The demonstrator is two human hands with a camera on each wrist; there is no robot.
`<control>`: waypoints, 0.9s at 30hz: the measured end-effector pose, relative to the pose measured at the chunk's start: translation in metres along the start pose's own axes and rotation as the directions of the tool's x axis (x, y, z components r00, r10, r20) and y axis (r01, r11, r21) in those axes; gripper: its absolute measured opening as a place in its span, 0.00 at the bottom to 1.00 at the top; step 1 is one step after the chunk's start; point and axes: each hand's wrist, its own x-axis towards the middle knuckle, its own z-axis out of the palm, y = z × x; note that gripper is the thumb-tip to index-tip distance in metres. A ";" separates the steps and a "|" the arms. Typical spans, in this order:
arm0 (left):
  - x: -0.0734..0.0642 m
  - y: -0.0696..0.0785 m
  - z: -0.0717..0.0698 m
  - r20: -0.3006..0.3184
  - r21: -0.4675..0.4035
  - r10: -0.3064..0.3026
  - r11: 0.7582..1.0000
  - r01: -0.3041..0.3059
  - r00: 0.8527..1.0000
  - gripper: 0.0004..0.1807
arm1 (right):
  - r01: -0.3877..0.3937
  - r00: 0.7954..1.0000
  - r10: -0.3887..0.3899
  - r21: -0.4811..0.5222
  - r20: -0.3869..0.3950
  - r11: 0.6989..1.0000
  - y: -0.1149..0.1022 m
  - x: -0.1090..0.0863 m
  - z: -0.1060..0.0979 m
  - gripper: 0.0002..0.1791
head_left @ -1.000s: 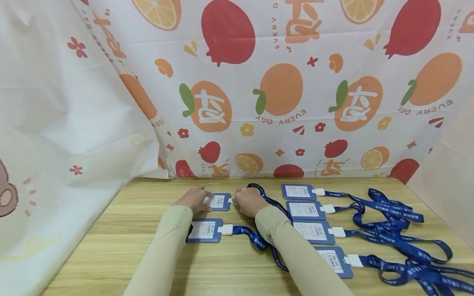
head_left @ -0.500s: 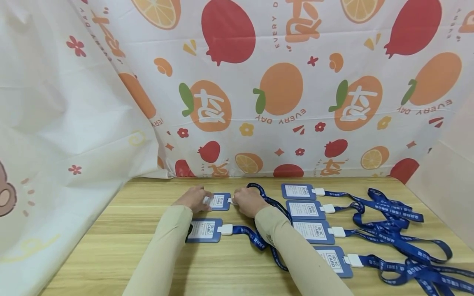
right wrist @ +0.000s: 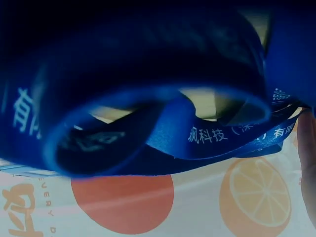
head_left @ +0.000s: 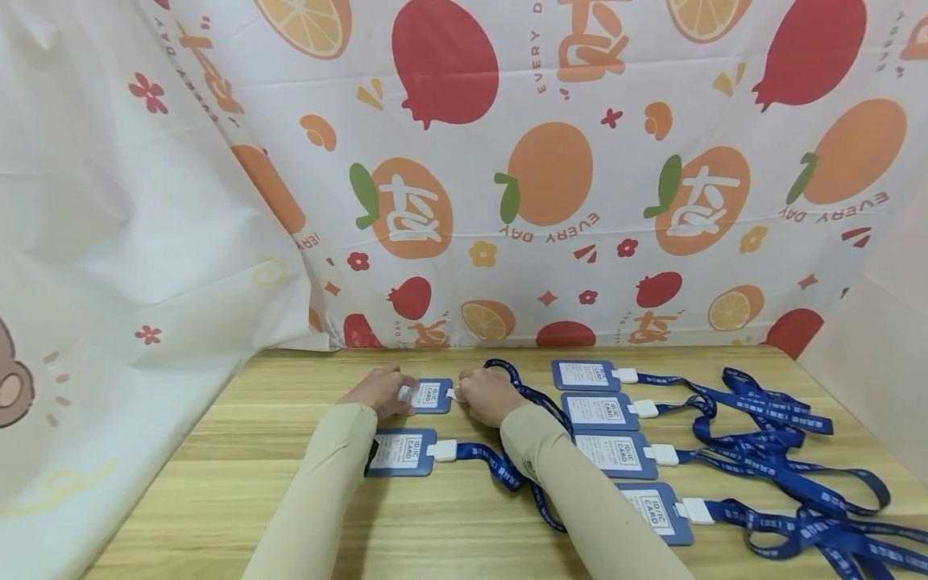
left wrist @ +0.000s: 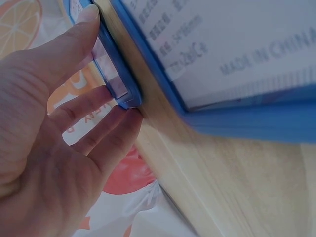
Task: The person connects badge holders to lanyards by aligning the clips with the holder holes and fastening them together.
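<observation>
In the head view my left hand (head_left: 380,391) holds the left end of a blue ID badge holder (head_left: 433,395) lying at the back of the table. Its thumb lies along one long edge of the holder (left wrist: 112,69) in the left wrist view, with fingertips at the end and other side. My right hand (head_left: 489,395) pinches the white clip (head_left: 454,394) at the holder's right end; its fingertips are mostly hidden. Loops of the blue lanyard (head_left: 538,398) spread right of that hand. The right wrist view shows this printed lanyard (right wrist: 170,126) close up, with one finger (right wrist: 307,153) beside it.
Nearer me, a second badge holder (head_left: 399,451) lies partly under my left sleeve, its lanyard (head_left: 482,455) running right. Several more holders (head_left: 596,411) form a column at right, their lanyards (head_left: 783,459) tangled beside them. A fruit-printed curtain (head_left: 522,282) hangs behind the table.
</observation>
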 end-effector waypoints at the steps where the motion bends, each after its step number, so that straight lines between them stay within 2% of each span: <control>1: 0.000 0.000 0.000 0.000 0.001 -0.001 1.000 0.001 1.000 0.24 | -0.003 1.000 0.003 0.002 -0.002 1.000 0.000 0.000 0.000 0.13; 13: 0.000 0.003 -0.001 0.013 -0.031 -0.032 0.999 0.032 0.999 0.23 | -0.005 1.000 0.005 -0.008 -0.004 1.000 0.000 0.000 0.000 0.14; 22: 0.000 0.002 -0.001 0.002 -0.025 -0.021 0.999 0.021 1.000 0.23 | 0.031 0.998 -0.032 -0.020 -0.048 0.999 0.001 -0.001 0.003 0.13; 27: 0.002 0.001 0.001 0.003 -0.028 -0.025 0.999 0.025 1.000 0.23 | 0.021 0.998 -0.022 -0.006 -0.065 1.000 0.000 -0.001 0.003 0.11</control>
